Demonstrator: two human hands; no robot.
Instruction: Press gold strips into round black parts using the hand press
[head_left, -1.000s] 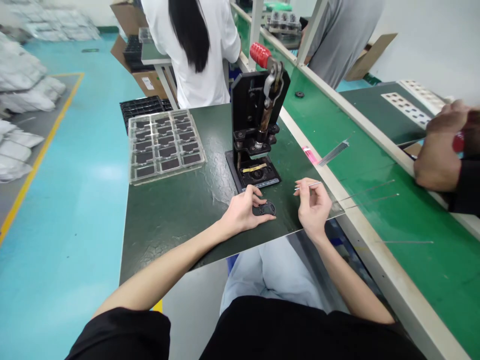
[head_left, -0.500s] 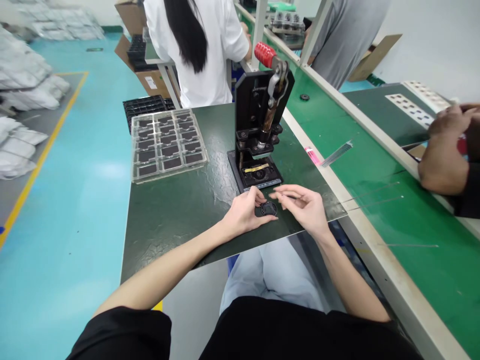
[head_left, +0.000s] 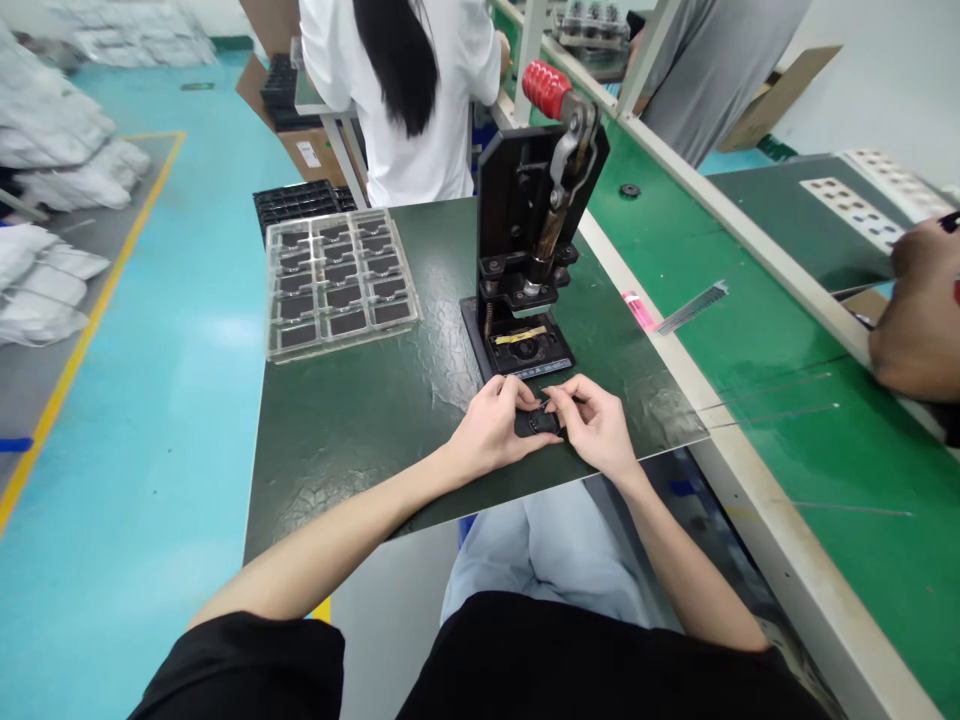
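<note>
Near the front edge of the dark green tabletop, my left hand (head_left: 499, 422) grips a small black plastic part (head_left: 538, 420) between thumb and fingers. The part has a rounded end with a ring-like rim. My right hand (head_left: 594, 420) is closed in a pinch at the part's right side, its fingertips touching or almost touching it. Whatever lies between those fingertips is too small to make out. Just beyond both hands stands a black hand press (head_left: 536, 220) with a red handle (head_left: 546, 88). A yellow strip (head_left: 520, 336) lies across its base.
A clear tray (head_left: 341, 285) of black pieces lies at the table's left, beside stacked black trays (head_left: 296, 208). Along the right runs a green conveyor (head_left: 787, 400) with a thin bundle of strips (head_left: 694, 306). A co-worker in white (head_left: 409, 100) is ahead; another's arm (head_left: 911, 310) is at right.
My right hand has moved left and down, its fingers closing to the black part. My left hand keeps its hold. The view has shifted slightly.
</note>
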